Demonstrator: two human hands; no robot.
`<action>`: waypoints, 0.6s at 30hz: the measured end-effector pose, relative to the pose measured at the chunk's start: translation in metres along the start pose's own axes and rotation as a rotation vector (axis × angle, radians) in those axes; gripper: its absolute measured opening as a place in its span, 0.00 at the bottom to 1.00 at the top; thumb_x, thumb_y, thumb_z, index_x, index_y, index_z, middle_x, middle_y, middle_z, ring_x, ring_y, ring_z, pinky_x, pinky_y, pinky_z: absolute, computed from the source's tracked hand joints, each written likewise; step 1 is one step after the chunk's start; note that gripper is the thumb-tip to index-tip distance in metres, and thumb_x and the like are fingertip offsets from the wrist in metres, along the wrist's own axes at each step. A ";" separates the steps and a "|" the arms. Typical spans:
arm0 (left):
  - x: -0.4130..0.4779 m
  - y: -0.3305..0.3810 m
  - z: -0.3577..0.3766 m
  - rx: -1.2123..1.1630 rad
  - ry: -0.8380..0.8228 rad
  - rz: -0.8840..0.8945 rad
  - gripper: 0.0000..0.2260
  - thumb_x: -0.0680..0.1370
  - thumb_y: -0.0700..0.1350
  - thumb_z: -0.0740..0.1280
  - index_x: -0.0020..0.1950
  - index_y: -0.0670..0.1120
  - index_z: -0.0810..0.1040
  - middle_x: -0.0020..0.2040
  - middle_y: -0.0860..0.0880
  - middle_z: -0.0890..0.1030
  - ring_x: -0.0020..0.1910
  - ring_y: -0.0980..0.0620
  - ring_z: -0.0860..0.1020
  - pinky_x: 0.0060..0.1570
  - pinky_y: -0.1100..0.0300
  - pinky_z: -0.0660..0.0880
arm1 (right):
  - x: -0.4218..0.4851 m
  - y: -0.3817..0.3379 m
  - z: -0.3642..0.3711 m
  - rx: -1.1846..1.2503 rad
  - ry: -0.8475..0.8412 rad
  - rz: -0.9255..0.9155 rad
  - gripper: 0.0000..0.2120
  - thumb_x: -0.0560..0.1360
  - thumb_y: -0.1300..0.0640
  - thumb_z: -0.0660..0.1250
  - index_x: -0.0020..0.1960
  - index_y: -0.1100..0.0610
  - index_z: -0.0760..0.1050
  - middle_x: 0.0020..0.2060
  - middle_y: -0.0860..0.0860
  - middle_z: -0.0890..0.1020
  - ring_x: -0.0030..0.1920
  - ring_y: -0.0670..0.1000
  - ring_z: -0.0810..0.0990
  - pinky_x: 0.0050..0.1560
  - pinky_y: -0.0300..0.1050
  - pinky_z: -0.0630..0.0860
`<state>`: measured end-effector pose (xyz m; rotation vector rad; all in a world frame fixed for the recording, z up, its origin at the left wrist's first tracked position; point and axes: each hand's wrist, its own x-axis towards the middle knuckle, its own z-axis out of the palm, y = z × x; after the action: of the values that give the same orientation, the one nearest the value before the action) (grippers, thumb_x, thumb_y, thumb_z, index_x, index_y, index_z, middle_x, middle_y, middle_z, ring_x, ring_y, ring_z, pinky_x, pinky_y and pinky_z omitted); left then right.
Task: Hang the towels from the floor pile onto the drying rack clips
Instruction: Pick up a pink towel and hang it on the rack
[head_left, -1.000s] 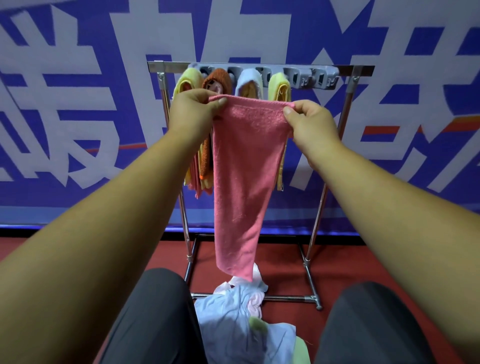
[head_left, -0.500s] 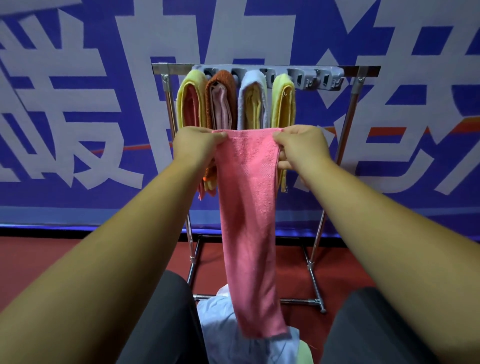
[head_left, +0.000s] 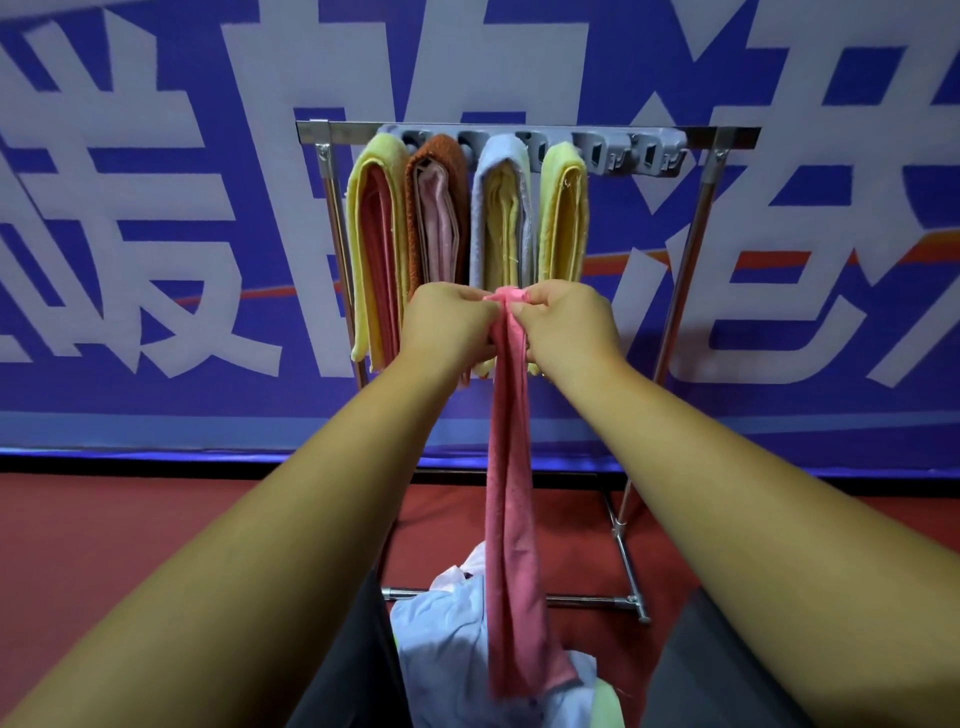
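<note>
Pink towel (head_left: 511, 467) bunched narrow before the drying rack (head_left: 693, 249), below its clips (head_left: 652, 156).
Left hand (head_left: 452, 325) and right hand (head_left: 566, 325) pinch its top, nearly touching; its tail rests on the floor pile (head_left: 447, 623) (may snag there), and the thick bunch may slip from a clip.

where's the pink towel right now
Head view, centre: the pink towel hangs bunched between the left hand and right hand, which pinch its top in front of the drying rack. Its lower end reaches the floor pile.
</note>
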<state>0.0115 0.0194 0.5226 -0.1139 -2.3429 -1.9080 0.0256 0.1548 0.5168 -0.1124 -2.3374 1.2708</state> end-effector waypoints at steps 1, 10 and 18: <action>0.000 0.000 0.001 0.000 -0.011 0.004 0.07 0.75 0.38 0.71 0.41 0.45 0.89 0.37 0.37 0.86 0.40 0.36 0.87 0.46 0.37 0.85 | -0.001 0.001 -0.001 -0.025 -0.008 -0.015 0.08 0.83 0.50 0.70 0.56 0.50 0.88 0.41 0.49 0.87 0.42 0.53 0.87 0.46 0.53 0.87; 0.000 0.004 0.001 0.091 -0.133 0.046 0.14 0.70 0.37 0.65 0.44 0.49 0.89 0.36 0.32 0.82 0.33 0.41 0.78 0.44 0.27 0.79 | -0.008 0.001 -0.004 -0.091 -0.036 -0.091 0.10 0.85 0.53 0.65 0.60 0.47 0.86 0.47 0.48 0.85 0.42 0.45 0.83 0.32 0.34 0.73; 0.003 0.002 -0.004 0.033 -0.081 0.098 0.08 0.81 0.39 0.71 0.58 0.45 0.88 0.44 0.42 0.88 0.44 0.43 0.89 0.49 0.44 0.86 | -0.009 -0.002 -0.006 -0.093 -0.141 -0.123 0.14 0.87 0.56 0.61 0.65 0.48 0.82 0.50 0.49 0.85 0.45 0.48 0.84 0.34 0.39 0.77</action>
<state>0.0093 0.0159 0.5259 -0.3025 -2.3708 -1.8522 0.0361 0.1563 0.5178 0.0923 -2.4812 1.1445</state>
